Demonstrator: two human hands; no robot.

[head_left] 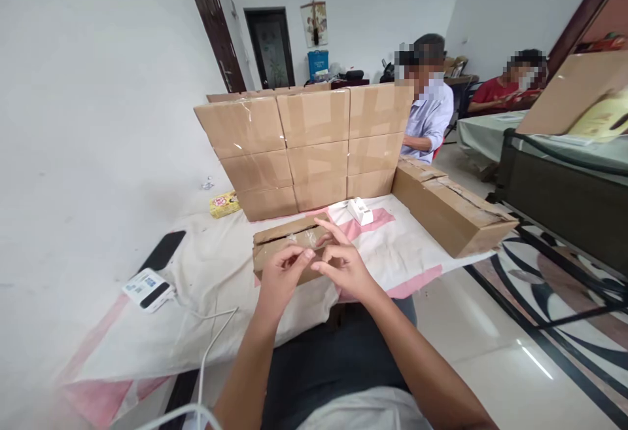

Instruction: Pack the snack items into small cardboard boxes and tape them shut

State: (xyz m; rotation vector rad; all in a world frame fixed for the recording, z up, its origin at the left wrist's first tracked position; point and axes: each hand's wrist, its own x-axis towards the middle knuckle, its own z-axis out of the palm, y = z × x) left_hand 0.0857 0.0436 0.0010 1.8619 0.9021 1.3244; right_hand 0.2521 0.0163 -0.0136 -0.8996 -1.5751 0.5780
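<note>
My left hand [283, 271] is over the near side of a small cardboard box [275, 241], with its thumb and forefinger pinched together. Whatever may sit in that pinch is too small to make out. Close beside it, my right hand [343, 258] has its fingers bent but spread apart, the thumb pointing at the left hand's fingertips. No object shows between the right fingers. Shiny clear patches, like tape, catch light on the box behind both hands. Part of the box is hidden by the hands.
A wall of taped cardboard boxes [316, 161] stands behind. A white device [360, 211] rests on the cloth [392, 247]. At right lies a long carton [456, 214]; at left, a yellow box [224, 204], a dark phone [167, 250] and a cabled white device [147, 289]. Two people sit beyond.
</note>
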